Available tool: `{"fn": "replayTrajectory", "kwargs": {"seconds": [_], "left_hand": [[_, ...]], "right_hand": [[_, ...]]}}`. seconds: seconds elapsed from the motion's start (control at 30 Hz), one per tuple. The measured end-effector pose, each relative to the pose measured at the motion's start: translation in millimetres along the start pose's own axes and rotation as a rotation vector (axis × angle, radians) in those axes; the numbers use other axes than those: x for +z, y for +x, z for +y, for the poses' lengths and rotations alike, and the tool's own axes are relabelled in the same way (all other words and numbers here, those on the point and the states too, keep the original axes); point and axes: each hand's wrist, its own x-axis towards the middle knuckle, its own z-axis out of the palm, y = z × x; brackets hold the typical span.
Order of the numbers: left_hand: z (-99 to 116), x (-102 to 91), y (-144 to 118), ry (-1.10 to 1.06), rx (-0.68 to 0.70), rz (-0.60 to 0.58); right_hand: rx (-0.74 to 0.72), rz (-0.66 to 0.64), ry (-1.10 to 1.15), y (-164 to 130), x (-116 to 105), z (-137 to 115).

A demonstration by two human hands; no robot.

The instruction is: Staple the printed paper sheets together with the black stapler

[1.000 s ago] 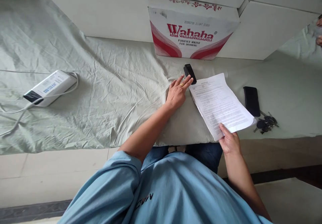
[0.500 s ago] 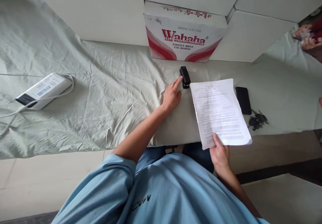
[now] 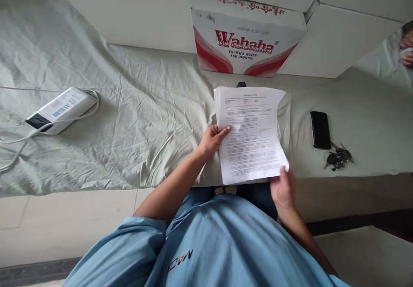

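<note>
A stack of printed paper sheets (image 3: 250, 136) is held up in front of me, text side up, over the cloth's near edge. My left hand (image 3: 212, 141) grips its left edge, thumb on top and fingers underneath. At the lower right corner, my right hand (image 3: 284, 188) pinches the sheets, slightly smeared by motion; that corner bends up. Behind the stack's top edge shows just the end of a black stapler (image 3: 241, 84), the rest of it hidden by the paper.
A Wahaba-style water carton (image 3: 245, 41) marked "Wahaha" stands against white panels at the back. To the right lie a black phone (image 3: 320, 130) and a bunch of keys (image 3: 338, 157). A white power strip (image 3: 63, 110) with cables is at left. Another person's hand (image 3: 407, 48) shows far right.
The paper stack has moved left, now covering most of the stapler. My left hand has left the stapler and taken hold of the stack's left edge. My right hand has shifted to the lower right corner.
</note>
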Motion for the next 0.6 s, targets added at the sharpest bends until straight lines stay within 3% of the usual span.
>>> {"fn": "replayTrajectory", "kwargs": {"seconds": [0.1,0.2,0.3,0.47,0.6], "left_hand": [[6.0,-11.1,3.6,-0.014,-0.042,0.038],[7.5,-10.6,3.2,-0.123,-0.071,0.039],[6.9,-8.0,3.1,-0.229,-0.077,0.042],[-0.4,-14.7,10.6,-0.336,-0.126,0.056],[-6.5,-23.5,18.8,-0.461,-0.134,0.081]], "right_hand": [[-0.114,0.086,0.010,40.2,-14.5,-26.2],[-0.142,-0.006,-0.067,75.1,-14.6,-38.2],[-0.213,-0.135,-0.148,100.6,0.9,-33.0],[-0.348,0.014,-0.289,125.4,27.1,-8.9],[-0.405,0.022,-0.358,125.8,29.0,-0.3]]}}
